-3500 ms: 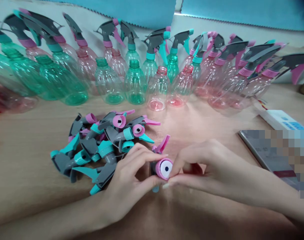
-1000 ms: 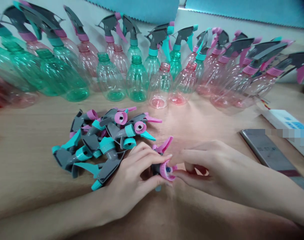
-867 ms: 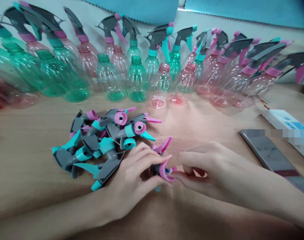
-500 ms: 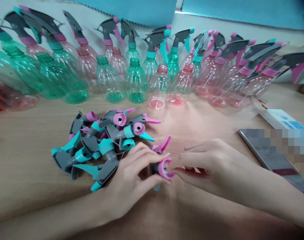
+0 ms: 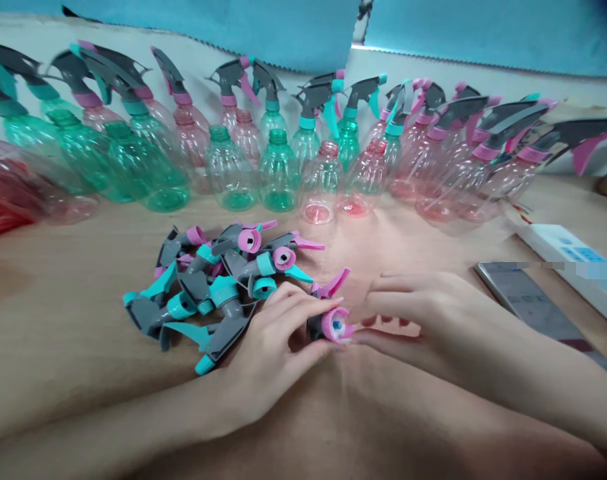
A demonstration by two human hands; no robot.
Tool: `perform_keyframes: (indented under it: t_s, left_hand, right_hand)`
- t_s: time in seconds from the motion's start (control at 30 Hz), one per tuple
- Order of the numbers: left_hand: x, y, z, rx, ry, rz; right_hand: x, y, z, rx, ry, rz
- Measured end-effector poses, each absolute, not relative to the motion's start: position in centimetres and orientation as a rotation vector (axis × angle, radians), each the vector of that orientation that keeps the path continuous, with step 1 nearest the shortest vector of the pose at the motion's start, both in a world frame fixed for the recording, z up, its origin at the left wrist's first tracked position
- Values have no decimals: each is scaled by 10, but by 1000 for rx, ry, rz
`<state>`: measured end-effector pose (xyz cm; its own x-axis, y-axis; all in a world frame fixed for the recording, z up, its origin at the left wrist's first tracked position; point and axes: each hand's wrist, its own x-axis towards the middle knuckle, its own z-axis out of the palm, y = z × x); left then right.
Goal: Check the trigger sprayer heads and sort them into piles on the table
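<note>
My left hand (image 5: 278, 333) is closed around a trigger spray head (image 5: 336, 325), grey with a pink trigger and a pink collar. The collar's open end faces me, showing a white inside with a small blue part at its centre. My right hand (image 5: 408, 307) meets the collar's right edge with thumb and index finger pinched, the other fingers curled. Beside my left hand lies a pile of loose spray heads (image 5: 228, 307), grey with turquoise or pink collars and triggers.
Behind the pile stand open green bottles (image 5: 278, 173) and open pink bottles (image 5: 321, 180). Bottles with spray heads fitted (image 5: 476, 173) line the back. On the right lie a phone (image 5: 533, 310) and a white box-like strip (image 5: 558, 243). Red material (image 5: 6, 207) sits at far left.
My right fingers have drawn back from inside the collar to its right edge. The blue part inside now shows. The view has shifted slightly; my left hand keeps its hold.
</note>
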<state>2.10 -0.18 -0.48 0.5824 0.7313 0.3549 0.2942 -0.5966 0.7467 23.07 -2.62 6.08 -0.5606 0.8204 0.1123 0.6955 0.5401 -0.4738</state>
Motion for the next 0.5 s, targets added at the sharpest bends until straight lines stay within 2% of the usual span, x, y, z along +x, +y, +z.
perform_keyframes:
  t_s: [0.13, 0.27, 0.5]
  left_hand:
    - [21, -6, -6, 2150, 895, 889]
    - [20, -7, -7, 2220, 840, 943]
    - [21, -8, -3, 2288, 796, 964]
  right_hand:
    - [222, -30, 48, -1402, -2359, 482]
    - [211, -31, 39, -1444, -2293, 649]
    - [222, -24, 53, -1473, -2319, 737]
